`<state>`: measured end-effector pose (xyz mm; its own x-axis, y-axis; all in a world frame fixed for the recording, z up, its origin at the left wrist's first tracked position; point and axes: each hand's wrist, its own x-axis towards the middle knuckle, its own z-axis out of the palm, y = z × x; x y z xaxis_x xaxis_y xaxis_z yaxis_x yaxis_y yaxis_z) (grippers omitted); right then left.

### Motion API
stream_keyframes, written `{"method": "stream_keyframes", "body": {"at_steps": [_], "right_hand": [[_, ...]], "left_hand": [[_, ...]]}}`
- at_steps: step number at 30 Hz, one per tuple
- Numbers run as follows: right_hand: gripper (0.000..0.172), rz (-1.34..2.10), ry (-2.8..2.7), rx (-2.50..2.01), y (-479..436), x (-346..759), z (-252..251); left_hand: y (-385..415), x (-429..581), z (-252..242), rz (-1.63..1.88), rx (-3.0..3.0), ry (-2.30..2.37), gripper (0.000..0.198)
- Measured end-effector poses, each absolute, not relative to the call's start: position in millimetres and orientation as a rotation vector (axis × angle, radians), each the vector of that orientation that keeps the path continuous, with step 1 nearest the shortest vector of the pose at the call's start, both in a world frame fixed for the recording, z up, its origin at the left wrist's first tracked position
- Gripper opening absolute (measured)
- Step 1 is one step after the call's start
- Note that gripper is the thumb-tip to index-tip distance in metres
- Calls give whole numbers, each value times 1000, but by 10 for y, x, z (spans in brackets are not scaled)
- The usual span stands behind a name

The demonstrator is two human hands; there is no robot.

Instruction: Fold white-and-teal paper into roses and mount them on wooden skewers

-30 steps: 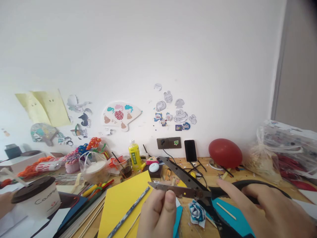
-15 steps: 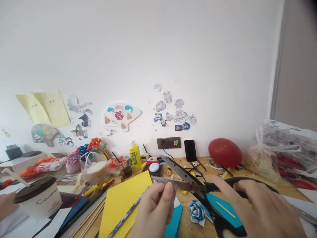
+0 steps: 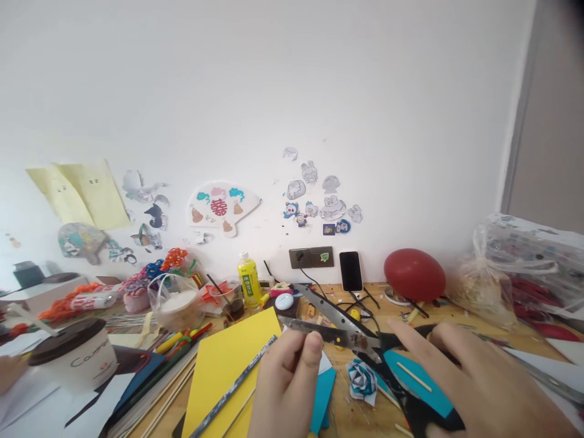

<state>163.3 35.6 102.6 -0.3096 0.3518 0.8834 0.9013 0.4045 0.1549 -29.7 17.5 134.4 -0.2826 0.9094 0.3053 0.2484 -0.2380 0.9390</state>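
My right hand (image 3: 497, 386) is around the black handles of a large pair of scissors (image 3: 365, 344), with the index finger stretched along them. The blades are spread apart and point left. My left hand (image 3: 287, 383) is closed in a pinch at the lower blade, thumb tip against the fingers. Whatever lies in that pinch is hidden. Below the scissors sits a folded blue and white paper flower (image 3: 362, 380). Yellow paper (image 3: 228, 377), with a dark patterned strip (image 3: 232, 389) across it, lies left of my left hand. Blue paper (image 3: 422, 380) shows beneath the scissors.
At left stands a lidded paper cup (image 3: 75, 359), near part of another person's hand (image 3: 11, 371). Along the wall are a yellow drink bottle (image 3: 249, 280), a phone (image 3: 351, 272), a red balloon (image 3: 414, 274) and a plastic bag (image 3: 483, 289). Thin wooden sticks (image 3: 171, 395) lie left of the yellow paper.
The camera view has shifted slightly, so the background sits a little higher. Both hands and the spread scissors keep nearly the same pose.
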Motion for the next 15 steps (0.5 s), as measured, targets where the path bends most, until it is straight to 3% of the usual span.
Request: {"method": "stream_keyframes", "body": {"at_steps": [15], "right_hand": [[49, -917, -1922, -913, 384, 1639, 1006]], "left_hand": [[165, -327, 1396, 1385, 1483, 1571, 43]]}}
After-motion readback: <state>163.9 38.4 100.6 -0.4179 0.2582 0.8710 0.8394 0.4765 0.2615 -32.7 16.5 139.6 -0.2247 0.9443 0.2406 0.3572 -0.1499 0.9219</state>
